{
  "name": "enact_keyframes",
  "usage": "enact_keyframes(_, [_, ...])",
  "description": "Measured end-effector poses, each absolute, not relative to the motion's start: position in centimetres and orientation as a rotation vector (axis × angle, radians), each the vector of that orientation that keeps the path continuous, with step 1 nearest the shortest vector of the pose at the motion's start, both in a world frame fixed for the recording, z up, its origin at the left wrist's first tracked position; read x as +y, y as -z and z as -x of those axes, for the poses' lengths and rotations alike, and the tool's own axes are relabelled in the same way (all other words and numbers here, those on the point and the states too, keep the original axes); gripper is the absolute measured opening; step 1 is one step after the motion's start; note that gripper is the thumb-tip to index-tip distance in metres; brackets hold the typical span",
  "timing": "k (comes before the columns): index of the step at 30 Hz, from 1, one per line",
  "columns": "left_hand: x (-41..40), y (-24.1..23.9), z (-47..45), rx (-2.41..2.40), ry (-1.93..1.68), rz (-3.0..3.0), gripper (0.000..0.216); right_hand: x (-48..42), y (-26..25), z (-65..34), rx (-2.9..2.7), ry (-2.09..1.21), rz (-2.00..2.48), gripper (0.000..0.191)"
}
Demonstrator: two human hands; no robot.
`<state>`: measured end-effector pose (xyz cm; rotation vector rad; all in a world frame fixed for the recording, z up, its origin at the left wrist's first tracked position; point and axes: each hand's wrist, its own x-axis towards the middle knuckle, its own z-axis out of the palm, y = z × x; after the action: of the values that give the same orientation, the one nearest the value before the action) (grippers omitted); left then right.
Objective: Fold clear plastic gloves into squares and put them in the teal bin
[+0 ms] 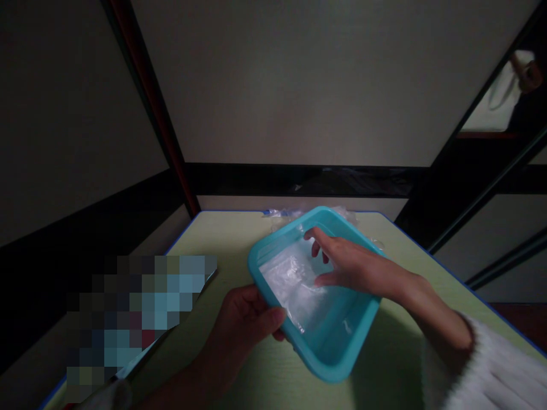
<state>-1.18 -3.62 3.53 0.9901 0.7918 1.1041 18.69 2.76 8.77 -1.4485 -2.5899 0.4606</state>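
Observation:
A turquoise plastic basin [342,364] is held tilted over the table in the head view. My left hand [252,319] grips its near left rim, with the thumb over the edge and the fingers beneath. Inside the basin lies a clear, crinkled plastic bag [294,279], flat against the floor on the left side. My right hand [342,259] reaches in over the right rim. Its thumb and fingers are apart, close to the bag's right edge, with nothing between them. Whether the fingertips touch the bag I cannot tell.
The pale green table [231,239] has a blue edge. More crumpled clear plastic [282,219] lies behind the basin at the table's far side. A flat item with a blurred-out surface [149,319] lies on the left. Cabinet panels [299,85] stand behind the table.

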Motion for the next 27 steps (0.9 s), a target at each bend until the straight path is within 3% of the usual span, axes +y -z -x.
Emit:
enact_keyframes(8, [-3.5, -3.5, 1.2, 0.861, -1.101, -1.051, 0.026, 3.3, -10.2, -19.9, -2.631, -0.491, 1.302, 0.009])
enact_keyframes(14, [-3.5, -3.4, 1.2, 0.794, -1.109, -1.002, 0.023, 2.7, -10.3, -19.2, -2.752, -0.65, 1.3, 0.017])
enact_keyframes(20, [-3.5, -3.3, 1.3, 0.775, -1.095, -0.999, 0.023, 2.4, -9.6, -18.3, -2.769, -0.601, 1.351, 0.026])
enact_keyframes(27, [-3.5, -3.4, 1.3, 0.765, -1.094, -1.004, 0.021, 2.8, -8.9, -18.3, -2.821, -0.555, 1.361, 0.016])
